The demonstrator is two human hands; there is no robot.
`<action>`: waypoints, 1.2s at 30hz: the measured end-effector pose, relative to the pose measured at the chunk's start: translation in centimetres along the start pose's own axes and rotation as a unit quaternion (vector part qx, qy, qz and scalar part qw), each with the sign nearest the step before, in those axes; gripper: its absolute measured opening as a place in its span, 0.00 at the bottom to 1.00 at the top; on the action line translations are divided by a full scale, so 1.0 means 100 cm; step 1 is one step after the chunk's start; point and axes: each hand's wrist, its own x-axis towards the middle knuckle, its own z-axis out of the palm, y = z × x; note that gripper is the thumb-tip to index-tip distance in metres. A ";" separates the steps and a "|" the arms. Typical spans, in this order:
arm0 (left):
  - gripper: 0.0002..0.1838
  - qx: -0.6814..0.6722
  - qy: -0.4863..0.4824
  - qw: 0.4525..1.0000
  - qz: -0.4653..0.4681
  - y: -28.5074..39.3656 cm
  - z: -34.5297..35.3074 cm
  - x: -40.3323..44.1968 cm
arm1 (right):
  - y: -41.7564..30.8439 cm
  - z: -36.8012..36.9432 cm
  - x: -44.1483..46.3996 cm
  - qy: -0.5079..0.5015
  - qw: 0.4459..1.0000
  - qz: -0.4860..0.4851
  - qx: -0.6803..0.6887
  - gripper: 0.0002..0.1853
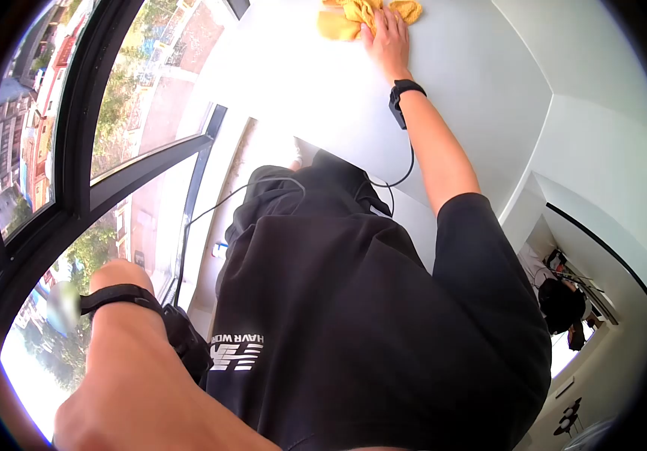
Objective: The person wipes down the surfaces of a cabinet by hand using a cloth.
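Note:
My right hand [388, 45] is stretched out at the top of the view, pressing a bunched yellow cloth [342, 25] onto a smooth white surface [474, 83]. Its fingers curve over the cloth. A black band with a small device [398, 101] is on that wrist, and a cable trails from it. At the lower left, my left hand [120, 276] is raised beside the window, bent away from me so its fingers are hidden. A black strap [124, 296] goes round the left wrist, with a dark device beneath it.
A black-framed window [75, 135] takes up the left side, with buildings and trees outside. Thin black cables [186, 248] run past my dark clothes. White walls [601, 150] meet on the right. Beyond an opening at the lower right is a dark object [562, 306] I cannot make out.

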 end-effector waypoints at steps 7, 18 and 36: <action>0.15 -0.061 -0.101 0.993 0.026 -0.004 0.005 -0.029 | -0.097 -0.063 -0.069 -0.107 0.990 -0.037 0.085 0.27; 0.14 0.130 -0.213 0.964 -0.092 0.071 -0.045 0.051 | -0.069 -0.028 -0.016 -0.145 0.980 -0.077 0.110 0.26; 0.13 0.052 -0.167 0.974 0.143 -0.021 -0.044 0.010 | -0.004 0.026 0.028 -0.026 0.999 -0.045 0.006 0.24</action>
